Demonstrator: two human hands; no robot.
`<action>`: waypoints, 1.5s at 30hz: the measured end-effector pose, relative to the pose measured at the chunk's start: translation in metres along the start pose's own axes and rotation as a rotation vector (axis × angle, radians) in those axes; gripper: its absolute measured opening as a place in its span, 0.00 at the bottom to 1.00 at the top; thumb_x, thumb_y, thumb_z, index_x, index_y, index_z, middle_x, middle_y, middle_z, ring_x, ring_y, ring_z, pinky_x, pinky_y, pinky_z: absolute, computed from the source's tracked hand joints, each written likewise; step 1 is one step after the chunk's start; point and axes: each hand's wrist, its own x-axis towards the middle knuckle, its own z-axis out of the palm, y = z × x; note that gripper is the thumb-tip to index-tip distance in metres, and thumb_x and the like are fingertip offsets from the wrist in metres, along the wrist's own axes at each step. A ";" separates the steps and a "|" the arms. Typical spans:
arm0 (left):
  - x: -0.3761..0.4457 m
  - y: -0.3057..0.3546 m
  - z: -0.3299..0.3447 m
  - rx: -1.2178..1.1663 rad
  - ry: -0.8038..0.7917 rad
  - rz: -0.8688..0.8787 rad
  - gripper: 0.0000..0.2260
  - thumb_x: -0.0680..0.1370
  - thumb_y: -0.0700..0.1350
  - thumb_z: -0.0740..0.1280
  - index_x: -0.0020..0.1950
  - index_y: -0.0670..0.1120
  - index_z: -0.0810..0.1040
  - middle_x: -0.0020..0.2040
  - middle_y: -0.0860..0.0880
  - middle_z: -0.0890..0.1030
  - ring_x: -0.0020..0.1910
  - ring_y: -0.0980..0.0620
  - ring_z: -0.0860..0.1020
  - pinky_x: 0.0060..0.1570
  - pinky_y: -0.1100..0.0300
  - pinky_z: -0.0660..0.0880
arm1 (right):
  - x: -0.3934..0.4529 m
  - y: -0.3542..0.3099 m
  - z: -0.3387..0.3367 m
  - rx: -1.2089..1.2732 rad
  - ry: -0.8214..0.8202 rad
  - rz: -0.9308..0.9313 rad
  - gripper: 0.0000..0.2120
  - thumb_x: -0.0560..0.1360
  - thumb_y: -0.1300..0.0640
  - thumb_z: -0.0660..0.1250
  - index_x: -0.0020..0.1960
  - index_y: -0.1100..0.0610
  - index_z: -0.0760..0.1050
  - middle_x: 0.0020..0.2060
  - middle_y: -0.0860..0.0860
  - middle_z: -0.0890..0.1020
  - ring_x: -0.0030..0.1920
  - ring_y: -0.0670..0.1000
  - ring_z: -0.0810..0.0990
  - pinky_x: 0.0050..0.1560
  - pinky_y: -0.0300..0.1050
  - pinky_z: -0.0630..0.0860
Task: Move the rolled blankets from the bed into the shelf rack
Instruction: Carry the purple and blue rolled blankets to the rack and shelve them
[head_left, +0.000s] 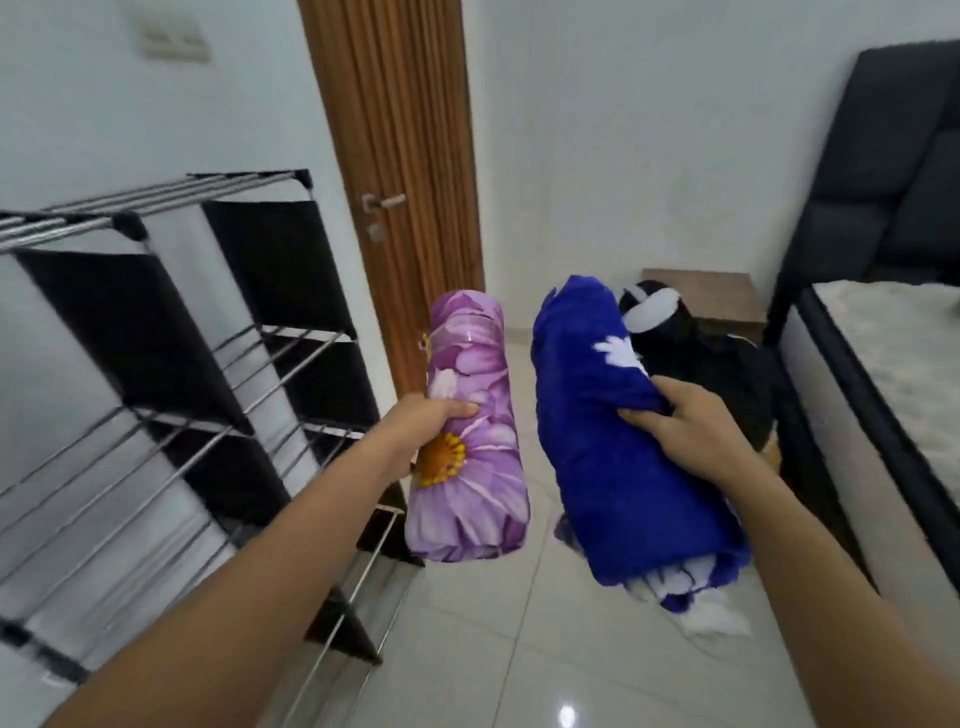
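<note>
Rolled blankets are gripped lengthwise near-to-far: purple floral roll (470, 436) by closed left hand (423, 434), nearer the shelf rack (171, 374); blue roll (618, 441) by closed right hand (691, 421)

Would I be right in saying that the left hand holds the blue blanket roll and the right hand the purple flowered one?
Not quite: the head view shows them swapped. The left hand holds the purple flowered roll, the right hand the blue roll.
</note>
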 end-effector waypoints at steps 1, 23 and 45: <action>0.003 0.001 -0.018 -0.029 0.045 -0.011 0.21 0.68 0.51 0.76 0.58 0.45 0.80 0.48 0.46 0.85 0.47 0.47 0.82 0.52 0.53 0.77 | 0.019 -0.012 0.010 0.003 -0.049 -0.045 0.07 0.77 0.53 0.64 0.50 0.55 0.78 0.41 0.49 0.82 0.42 0.47 0.80 0.39 0.37 0.71; 0.152 0.026 -0.168 -0.199 0.909 -0.159 0.21 0.72 0.50 0.73 0.62 0.44 0.77 0.52 0.45 0.81 0.47 0.46 0.80 0.47 0.55 0.77 | 0.337 -0.139 0.221 -0.118 -0.600 -0.700 0.05 0.76 0.52 0.64 0.46 0.54 0.75 0.42 0.51 0.81 0.44 0.52 0.79 0.48 0.45 0.75; 0.252 0.029 -0.279 0.093 1.127 -0.564 0.34 0.72 0.64 0.65 0.70 0.42 0.71 0.67 0.41 0.75 0.61 0.41 0.77 0.56 0.55 0.73 | 0.448 -0.257 0.408 -0.176 -0.820 -0.688 0.24 0.80 0.49 0.55 0.71 0.61 0.62 0.59 0.61 0.77 0.55 0.61 0.78 0.53 0.53 0.75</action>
